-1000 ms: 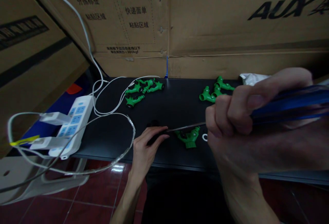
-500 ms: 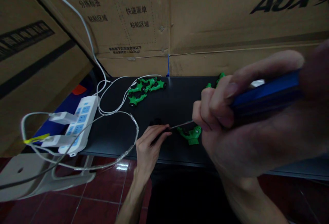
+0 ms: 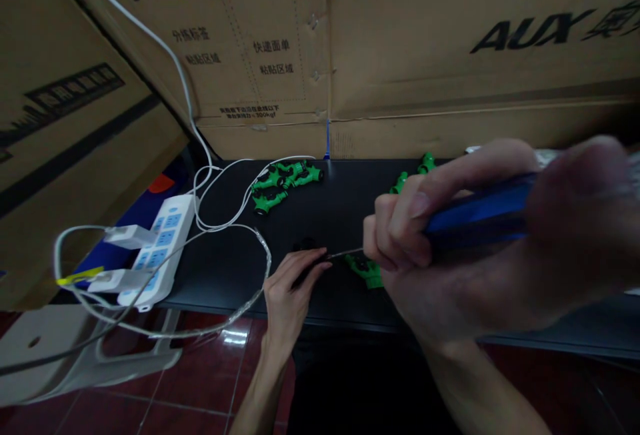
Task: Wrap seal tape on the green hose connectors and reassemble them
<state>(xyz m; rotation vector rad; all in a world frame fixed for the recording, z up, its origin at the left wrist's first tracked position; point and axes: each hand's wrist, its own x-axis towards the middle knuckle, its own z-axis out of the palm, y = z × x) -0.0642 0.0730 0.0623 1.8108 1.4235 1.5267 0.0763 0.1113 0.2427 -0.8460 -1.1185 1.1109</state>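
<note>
My right hand [image 3: 450,268] fills the right side, close to the camera, fingers wrapped round the blue handle of a screwdriver [image 3: 475,212]. Its thin metal shaft [image 3: 347,253] reaches left to my left hand [image 3: 293,285]. That hand rests at the black table's [image 3: 230,268] front edge, fingers pinched on a small dark part [image 3: 306,246] where the shaft tip meets it. A green plastic fitting [image 3: 369,271] lies just right of the left hand, partly hidden by my right fingers.
Several green fittings [image 3: 283,182] lie at the table's back left, more green fittings [image 3: 413,172] behind my right hand. A white power strip [image 3: 150,248] with plugs and looping cables sits left. Big cardboard boxes [image 3: 400,55] wall the back and left. Red floor tiles lie below.
My right hand with the screwdriver has shifted left and slightly down in the picture, covering more of the green fitting. The view tilted up a little. The left hand stayed on the dark part.
</note>
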